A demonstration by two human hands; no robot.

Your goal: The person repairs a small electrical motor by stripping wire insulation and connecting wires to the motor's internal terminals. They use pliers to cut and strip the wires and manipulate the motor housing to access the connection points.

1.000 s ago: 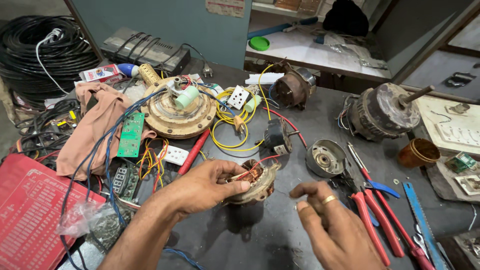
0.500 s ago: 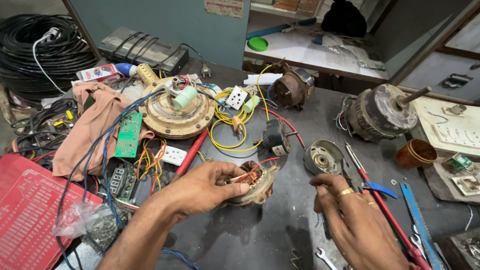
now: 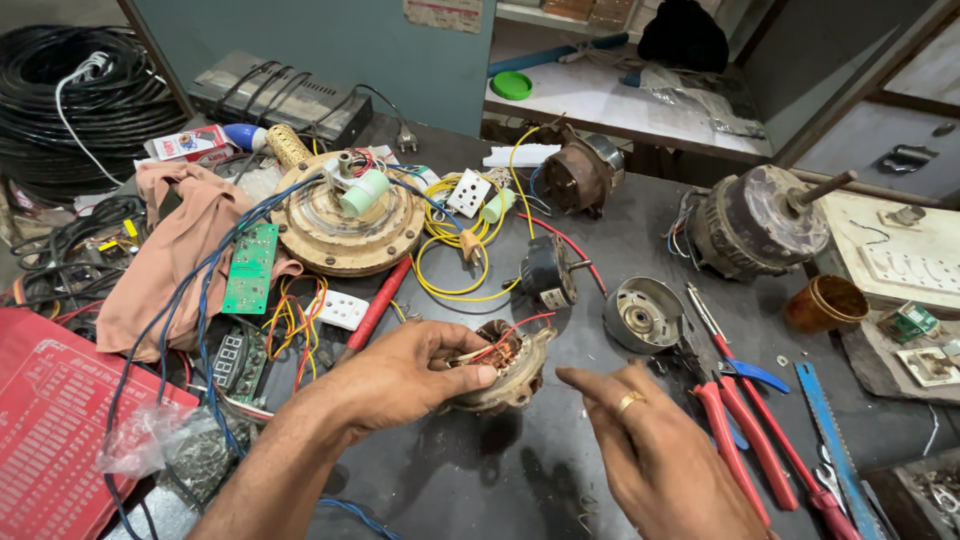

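My left hand (image 3: 400,378) grips a small motor stator (image 3: 505,365) with copper windings and red wires, held just above the dark workbench (image 3: 480,470). My right hand (image 3: 655,450), a ring on one finger, hovers to the right of the stator with fingers spread and nothing in it; its fingertips point at the stator, a short gap away. A round silver motor end cap (image 3: 642,315) lies just beyond my right hand.
Red-handled pliers (image 3: 745,430), a blue-handled tool (image 3: 752,375) and a blue saw blade (image 3: 825,440) lie at right. A large fan motor disc (image 3: 345,215), a green circuit board (image 3: 250,268), tangled wires, a pink cloth (image 3: 165,260), two more motors (image 3: 755,225) and a cable coil (image 3: 70,100) crowd the bench.
My right hand went right toward the pliers half a second ago, then came back left toward the stator, empty. My left hand kept hold of the stator.
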